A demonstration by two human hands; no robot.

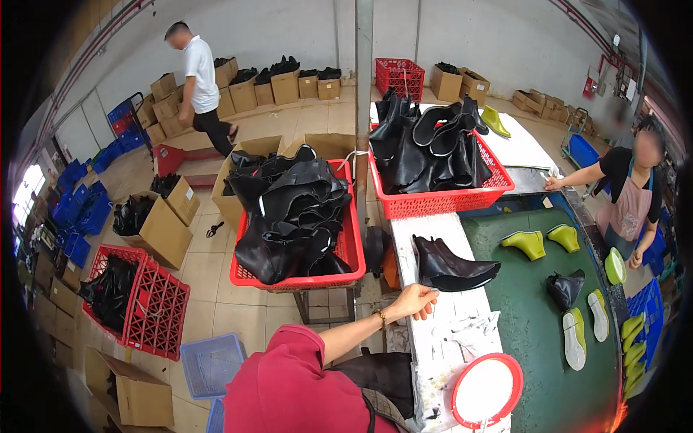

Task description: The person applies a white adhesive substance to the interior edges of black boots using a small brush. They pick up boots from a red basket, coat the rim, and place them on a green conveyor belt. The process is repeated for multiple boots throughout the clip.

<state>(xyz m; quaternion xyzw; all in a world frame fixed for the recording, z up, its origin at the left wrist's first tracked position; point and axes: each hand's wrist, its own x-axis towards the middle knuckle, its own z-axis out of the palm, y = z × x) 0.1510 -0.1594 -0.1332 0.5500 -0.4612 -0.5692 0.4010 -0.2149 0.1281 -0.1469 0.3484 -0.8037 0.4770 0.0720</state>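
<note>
My left hand (pixel 415 302), reaching in from a red sleeve, has its fingers closed at the lower edge of a dark boot upper (pixel 455 265). The upper lies over the white-covered bench (pixel 440 317), its toe end pointing right, over the green surface. Nearer to me on the bench stands a red-rimmed bowl (pixel 518 386) with a white inside. Left of the hand, a red basket (pixel 299 281) is heaped with black boot uppers (pixel 292 209). A second red basket (pixel 447 206) beyond it holds more of them (pixel 433 151). My right hand is out of view.
On the green conveyor surface (pixel 498 310) are yellow-green boot forms (pixel 525 245) and a black upper (pixel 565 290). A co-worker (pixel 628 187) in a pink apron stands across it. Another person (pixel 201 86) walks at far left, near cartons (pixel 162 231). A metal post (pixel 363 79) rises ahead.
</note>
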